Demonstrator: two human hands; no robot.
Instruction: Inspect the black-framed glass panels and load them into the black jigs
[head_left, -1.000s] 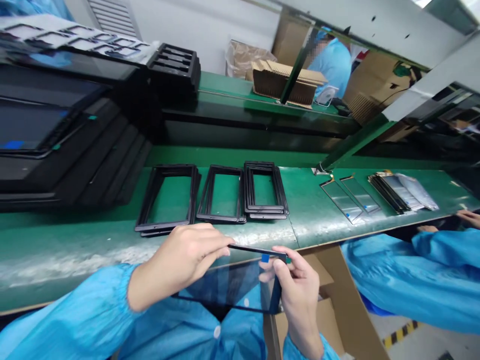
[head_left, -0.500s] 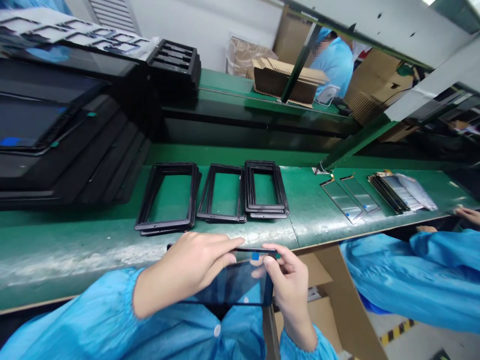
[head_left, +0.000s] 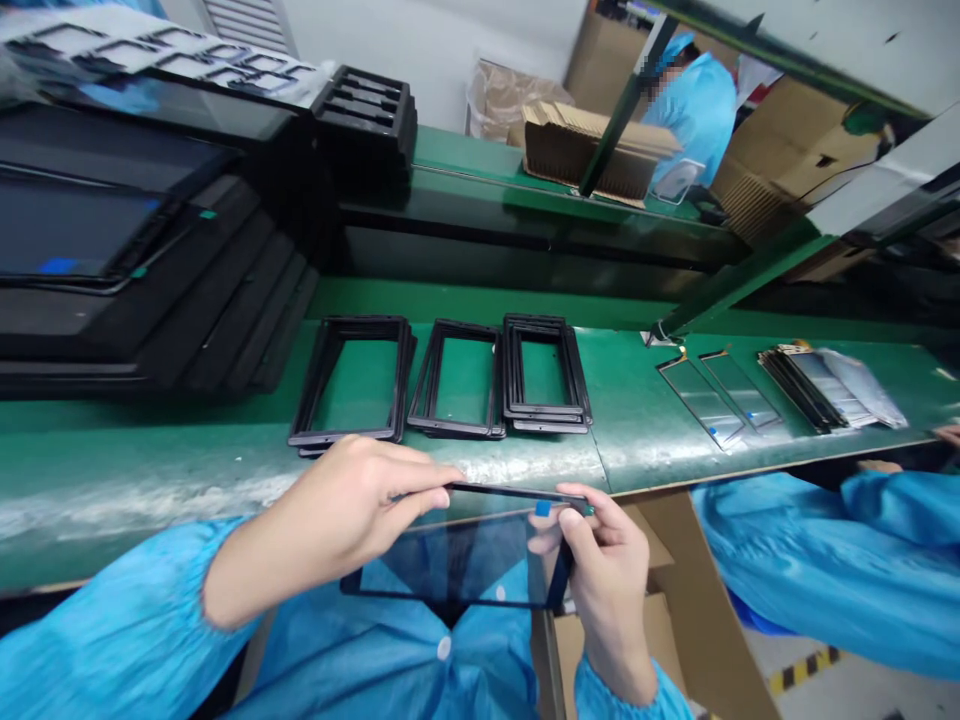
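A black-edged glass screen panel (head_left: 465, 550) with a small blue tab is held tilted in front of my body, just off the bench edge. My blue sleeves and coat front show through or reflect in its glass. My left hand (head_left: 352, 520) pinches the panel's upper edge, thumb on the near side and fingers along the top. At the right end my right hand (head_left: 611, 560) grips the corner beside the blue tab, with its thumb on the face. Beyond my hands lie stacks of black rectangular frames: a left stack (head_left: 352, 385), a middle stack (head_left: 459, 380) and a right stack (head_left: 547, 375).
A tall pile of black trays (head_left: 225, 290) with screens on top stands at left. Two glass panels (head_left: 701, 400) and a row of stacked panels (head_left: 829, 390) lie on the green bench (head_left: 622, 450) at right. A co-worker's blue sleeve (head_left: 817, 570) and a cardboard box (head_left: 712, 600) are close by.
My left hand has slid left along the panel's upper edge, uncovering more glass. My right hand keeps its corner grip. The whole view has shifted slightly.
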